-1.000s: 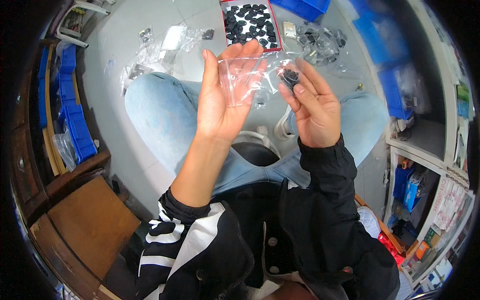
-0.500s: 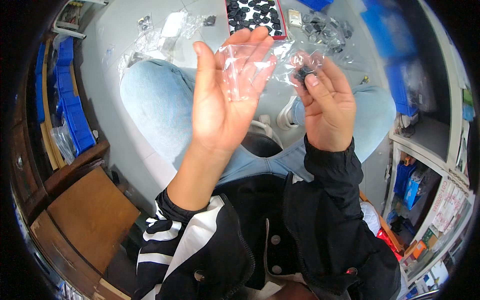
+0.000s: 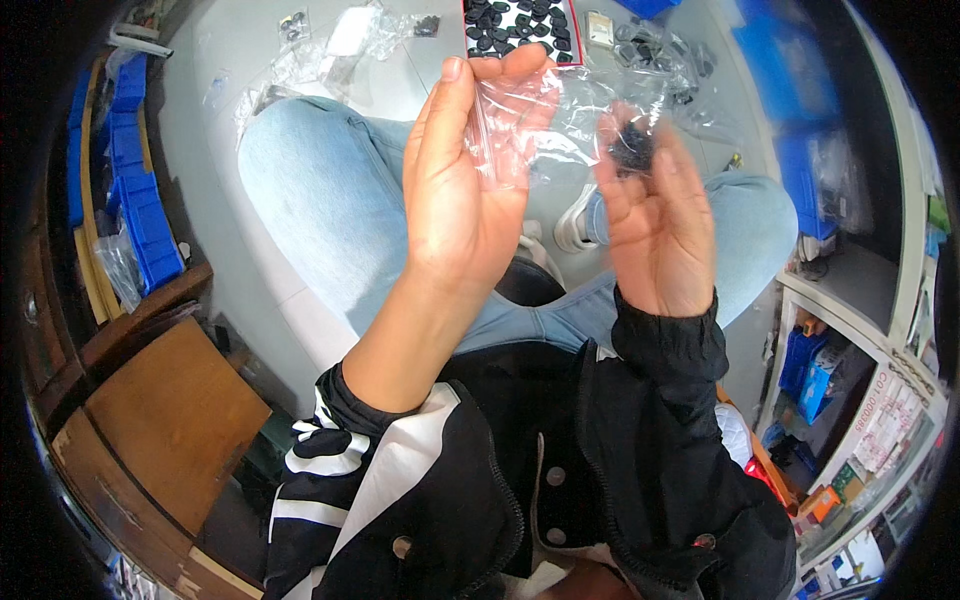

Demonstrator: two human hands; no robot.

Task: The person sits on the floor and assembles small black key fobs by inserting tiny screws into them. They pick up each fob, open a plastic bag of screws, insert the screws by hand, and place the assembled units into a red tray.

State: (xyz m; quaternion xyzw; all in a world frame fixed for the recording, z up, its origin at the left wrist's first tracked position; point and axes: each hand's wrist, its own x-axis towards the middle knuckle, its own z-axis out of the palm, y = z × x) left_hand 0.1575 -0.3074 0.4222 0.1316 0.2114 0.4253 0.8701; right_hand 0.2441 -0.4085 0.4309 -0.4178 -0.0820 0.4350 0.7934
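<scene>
Left hand point(image 3: 458, 200) spread wide under a clear plastic bag point(image 3: 568, 135). Right hand point(image 3: 662, 235) blurry around its small black pieces point(image 3: 631, 148), can't tell if gripping.

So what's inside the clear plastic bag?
The clear plastic bag holds a clump of black pieces at its right end, by the right hand; overlap and blur hide their shapes and count.

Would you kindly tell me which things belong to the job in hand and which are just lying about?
In hand:
clear zip bag, spanning left hand and right hand
black clump by the right hand, blurred

Apparently lying about:
red-edged box of black pieces
bagged parts
blue bins
</scene>
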